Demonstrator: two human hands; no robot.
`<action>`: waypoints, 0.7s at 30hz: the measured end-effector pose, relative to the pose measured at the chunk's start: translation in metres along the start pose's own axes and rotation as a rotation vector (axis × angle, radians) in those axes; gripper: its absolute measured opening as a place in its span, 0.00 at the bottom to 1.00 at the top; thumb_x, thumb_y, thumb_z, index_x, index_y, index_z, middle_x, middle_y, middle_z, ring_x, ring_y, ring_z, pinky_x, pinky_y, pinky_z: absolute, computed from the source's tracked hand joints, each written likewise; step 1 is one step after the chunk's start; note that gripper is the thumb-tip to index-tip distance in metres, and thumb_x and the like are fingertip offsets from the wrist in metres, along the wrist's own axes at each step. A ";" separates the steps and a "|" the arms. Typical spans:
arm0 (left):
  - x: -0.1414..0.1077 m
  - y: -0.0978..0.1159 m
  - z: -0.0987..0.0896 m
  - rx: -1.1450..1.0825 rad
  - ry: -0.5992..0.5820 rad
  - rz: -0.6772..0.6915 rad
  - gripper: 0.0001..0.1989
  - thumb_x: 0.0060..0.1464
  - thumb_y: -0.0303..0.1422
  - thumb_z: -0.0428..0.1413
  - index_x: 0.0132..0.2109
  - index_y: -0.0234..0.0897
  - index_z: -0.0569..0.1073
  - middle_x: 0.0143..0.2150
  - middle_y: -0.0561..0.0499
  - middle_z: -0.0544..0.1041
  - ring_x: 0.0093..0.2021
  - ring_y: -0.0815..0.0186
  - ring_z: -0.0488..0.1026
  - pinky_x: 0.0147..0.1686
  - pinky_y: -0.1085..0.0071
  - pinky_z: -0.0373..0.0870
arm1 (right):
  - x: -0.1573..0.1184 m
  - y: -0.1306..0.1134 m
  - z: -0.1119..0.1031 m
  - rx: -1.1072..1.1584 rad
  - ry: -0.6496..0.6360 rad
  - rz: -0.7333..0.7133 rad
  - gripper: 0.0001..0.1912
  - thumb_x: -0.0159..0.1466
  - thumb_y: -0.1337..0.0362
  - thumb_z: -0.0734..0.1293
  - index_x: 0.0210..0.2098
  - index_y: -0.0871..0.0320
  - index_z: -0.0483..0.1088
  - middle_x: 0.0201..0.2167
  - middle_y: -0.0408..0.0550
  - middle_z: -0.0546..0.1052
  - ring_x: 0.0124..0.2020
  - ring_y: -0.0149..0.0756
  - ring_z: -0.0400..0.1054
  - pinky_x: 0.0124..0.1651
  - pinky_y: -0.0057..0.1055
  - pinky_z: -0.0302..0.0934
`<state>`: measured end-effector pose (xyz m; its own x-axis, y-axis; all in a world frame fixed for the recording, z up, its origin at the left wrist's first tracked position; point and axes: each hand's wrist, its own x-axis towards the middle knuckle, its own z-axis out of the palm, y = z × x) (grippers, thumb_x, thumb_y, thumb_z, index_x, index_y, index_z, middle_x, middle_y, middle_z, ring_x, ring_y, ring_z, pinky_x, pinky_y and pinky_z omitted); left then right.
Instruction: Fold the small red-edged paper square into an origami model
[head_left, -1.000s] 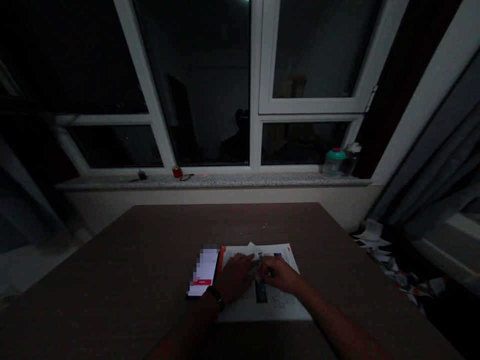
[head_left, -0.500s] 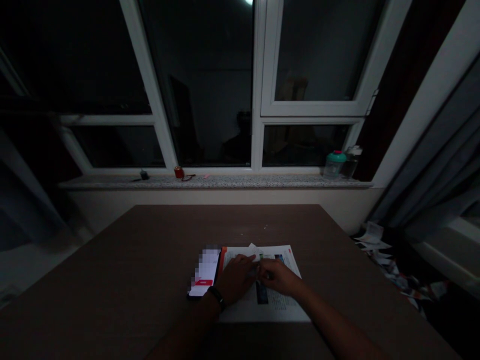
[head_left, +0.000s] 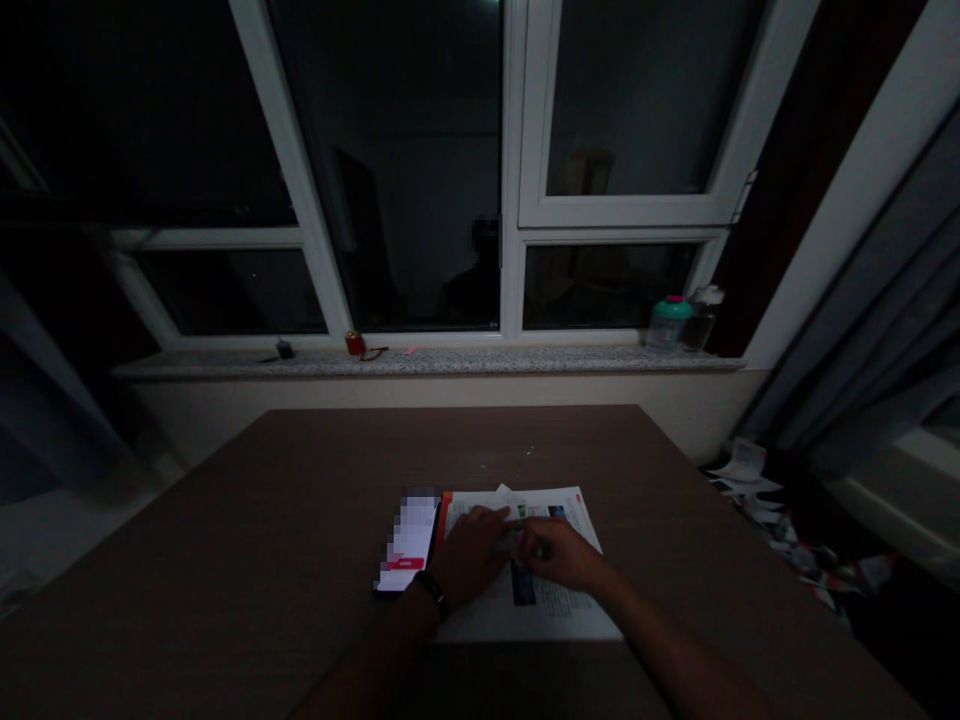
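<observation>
A printed magazine or booklet with an orange strip on its left edge lies on the table in front of me. My left hand, a dark band at its wrist, rests on it with the fingers stretched to the right. Just beyond those fingertips, a small white piece of paper pokes past the top edge. My right hand is closed in a pinch over the page, close to the left fingertips. Whatever its fingers hold is hidden in the dim light.
A lit phone lies left of the magazine. Tiny white scraps dot the brown table. Along the windowsill stand a teal-lidded bottle and a small red item. Papers are heaped beyond the table's right side.
My right hand's pinched fingers have shifted very slightly, and less of the white paper shows near the left fingertips. My left hand stays in place; the view has tilted a little.
</observation>
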<state>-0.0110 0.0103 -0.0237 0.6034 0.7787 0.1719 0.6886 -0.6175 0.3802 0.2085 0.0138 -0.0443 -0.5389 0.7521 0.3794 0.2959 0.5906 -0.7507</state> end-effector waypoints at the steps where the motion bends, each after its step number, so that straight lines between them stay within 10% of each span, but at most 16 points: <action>1: 0.000 0.000 0.000 -0.003 -0.001 0.003 0.28 0.59 0.29 0.55 0.65 0.43 0.59 0.60 0.45 0.68 0.60 0.55 0.62 0.58 0.56 0.60 | 0.000 -0.001 0.000 0.000 -0.001 -0.007 0.08 0.54 0.76 0.66 0.27 0.57 0.68 0.29 0.41 0.76 0.31 0.32 0.70 0.35 0.25 0.62; 21: 0.002 0.006 -0.007 0.001 -0.026 0.016 0.23 0.60 0.29 0.55 0.62 0.43 0.65 0.63 0.49 0.67 0.61 0.56 0.61 0.59 0.57 0.59 | 0.002 0.004 0.005 -0.041 0.003 0.098 0.07 0.53 0.75 0.67 0.26 0.57 0.68 0.25 0.39 0.72 0.27 0.29 0.66 0.30 0.23 0.56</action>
<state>-0.0081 0.0088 -0.0150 0.6247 0.7655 0.1543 0.6791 -0.6301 0.3765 0.2046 0.0166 -0.0487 -0.5035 0.8078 0.3064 0.3791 0.5253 -0.7618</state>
